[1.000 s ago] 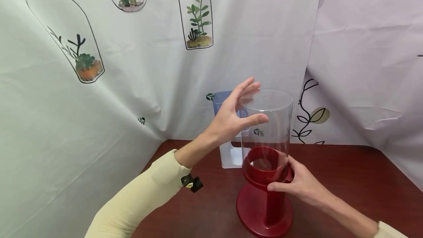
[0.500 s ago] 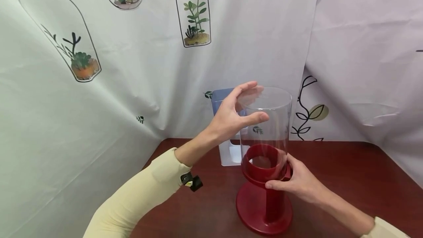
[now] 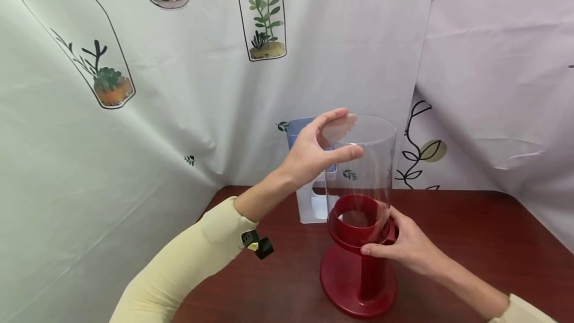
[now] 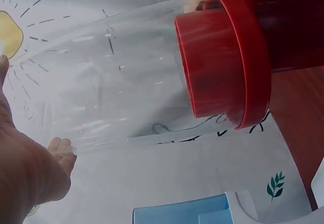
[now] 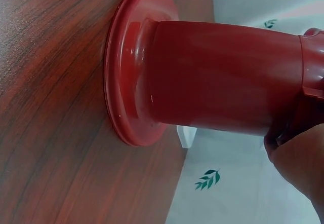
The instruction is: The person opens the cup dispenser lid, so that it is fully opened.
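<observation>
A clear cylindrical canister [image 3: 374, 171] stands upright over the red ring on top of a red dispenser stand [image 3: 372, 278]; it looks like a cereal dispenser. My left hand [image 3: 309, 151] holds the canister near its top rim, thumb on the near side and fingers round the far side. Lower down, my right hand [image 3: 410, 243] grips the red collar at the stand's right, thumb along its front. In the left wrist view the red ring [image 4: 212, 64] shows inside the canister's lower end. The stand's round base [image 5: 139, 67] sits on the table in the right wrist view.
Behind the canister, to its left, stands a white and blue plastic container [image 3: 309, 208], partly hidden by my left hand. The reddish-brown table [image 3: 457, 233] ends at a white cloth [image 3: 350, 74] printed with plants in jars. A small black device [image 3: 256, 244] sits at the left cuff.
My left hand has come onto the canister's upper side, its fingers lower round the rim. The view has shifted slightly; the right hand keeps its grip on the collar.
</observation>
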Tool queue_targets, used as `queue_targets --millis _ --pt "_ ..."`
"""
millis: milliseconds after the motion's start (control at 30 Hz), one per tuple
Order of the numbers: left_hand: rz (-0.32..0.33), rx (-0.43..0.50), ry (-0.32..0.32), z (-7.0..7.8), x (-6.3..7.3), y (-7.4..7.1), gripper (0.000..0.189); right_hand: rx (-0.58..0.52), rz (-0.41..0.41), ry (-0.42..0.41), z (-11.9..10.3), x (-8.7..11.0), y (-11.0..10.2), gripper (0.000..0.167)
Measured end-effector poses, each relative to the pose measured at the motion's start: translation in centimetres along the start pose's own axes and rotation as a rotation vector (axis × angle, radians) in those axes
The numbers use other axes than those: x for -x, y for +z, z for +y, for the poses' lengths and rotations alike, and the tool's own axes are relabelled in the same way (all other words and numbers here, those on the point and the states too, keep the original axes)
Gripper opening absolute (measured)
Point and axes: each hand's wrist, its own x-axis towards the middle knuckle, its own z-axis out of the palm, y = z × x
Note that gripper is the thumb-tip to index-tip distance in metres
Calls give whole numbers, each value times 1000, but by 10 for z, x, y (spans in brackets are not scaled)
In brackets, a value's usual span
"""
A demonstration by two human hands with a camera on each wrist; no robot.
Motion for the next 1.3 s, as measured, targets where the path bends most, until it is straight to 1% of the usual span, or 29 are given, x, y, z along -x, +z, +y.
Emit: queue_targets --millis 100,167,367,533,667,833,933,1033,1133,1200,1300 --pt "2 12 -30 -1 0 -1 80 30 8 8 -1 0 0 84" --pt "0 20 -34 -1 1 -2 80 43 8 15 -1 1 -1 85" --pt "-14 46 26 0 6 -2 82 29 -3 22 0 2 0 84" --pt "-12 71 35 -1 10 -2 82 6 -20 16 3 3 2 82" --pt "-9 80 19 -4 8 -4 80 11 -17 11 5 2 3 84" --pt "-1 51 -17 -6 3 -9 78 24 -6 22 4 1 3 86" --pt "-8 36 0 -4 2 -10 77 32 -2 22 3 0 3 86" --pt "-19 31 34 -1 4 -10 77 31 -2 3 3 -1 3 84" --pt "-25 32 53 1 5 -10 78 30 -3 -19 3 -1 3 82" --pt "-28 41 55 1 4 -10 78 30 0 -23 3 -1 2 81" --pt "-25 65 31 0 1 -13 75 40 6 -11 1 0 1 82"
